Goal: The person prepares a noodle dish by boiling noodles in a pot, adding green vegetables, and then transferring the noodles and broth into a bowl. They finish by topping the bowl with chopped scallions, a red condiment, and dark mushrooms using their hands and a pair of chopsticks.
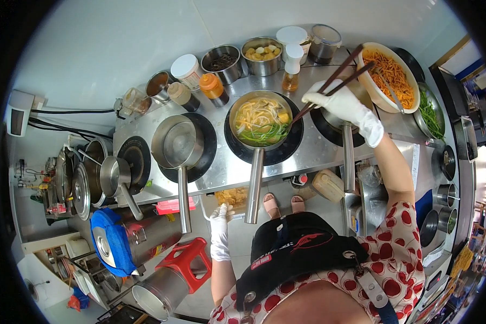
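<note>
My right hand [340,101], in a white glove, grips long dark chopsticks [340,81]. Their lower tips meet the right rim of a steel saucepan [256,148] that holds noodles, green vegetables and yellow pieces in broth. This pan stands on a round black burner plate [297,139]. Under my right hand, partly hidden, sits another saucepan with its handle [348,158] towards me. Below the counter's front edge, my gloved left hand [220,214] is beside a container of yellowish food [231,196]; whether its fingers hold anything is not clear.
A saucepan of clear liquid [177,141] stands left, near a small empty pan [115,176]. Sauce bottles [212,87] and steel pots [261,56] line the back. A bowl of shredded orange food [389,77] and a bowl of greens [429,113] are right. A red stool [186,263] stands below.
</note>
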